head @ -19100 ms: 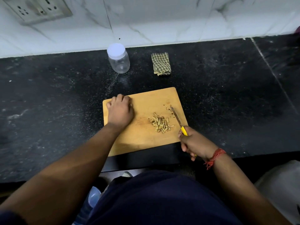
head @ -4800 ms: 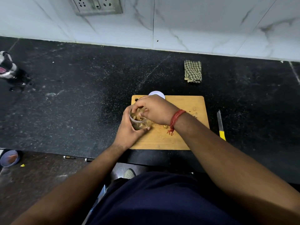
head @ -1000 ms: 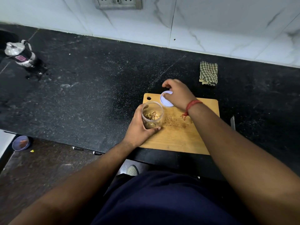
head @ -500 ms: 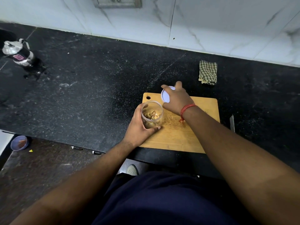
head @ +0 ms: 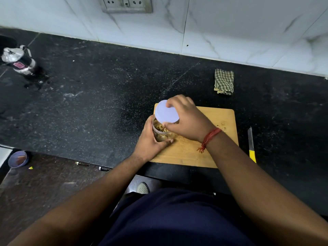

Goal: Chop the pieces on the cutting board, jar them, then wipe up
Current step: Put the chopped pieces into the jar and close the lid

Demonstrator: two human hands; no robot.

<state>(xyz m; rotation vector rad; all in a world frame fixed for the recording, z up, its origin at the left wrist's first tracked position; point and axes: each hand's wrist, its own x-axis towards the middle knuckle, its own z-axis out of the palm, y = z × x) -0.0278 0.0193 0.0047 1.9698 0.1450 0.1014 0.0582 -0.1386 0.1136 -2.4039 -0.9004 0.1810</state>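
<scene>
On the black tabletop [head: 106, 103], the wooden cutting board [head: 221, 121] is now being used for closing up rather than for chopping. The jar [head: 160, 132] is being steadied at the board's nine o'clock edge by the left hand [head: 149, 141], whose grip is wrapped around its side. The chopped pieces [head: 159, 127] are being held inside the jar, visible through the clear wall. The lid [head: 166, 112], which a second ago was being picked off the board's far edge, is now being carried over the jar's mouth, pinched at its rim by the grip of the right hand [head: 186, 119]; it is being held tilted and is not yet seated. The jarring step is judged to be nearly finished, with closing and wiping remaining. Compared with the earliest frame, the knife [head: 251, 144] is no longer being held and is lying at the board's three o'clock, and only crumbs [head: 222, 125] are being left on the board. The checked cloth [head: 224, 81] is lying untouched at one o'clock.
</scene>
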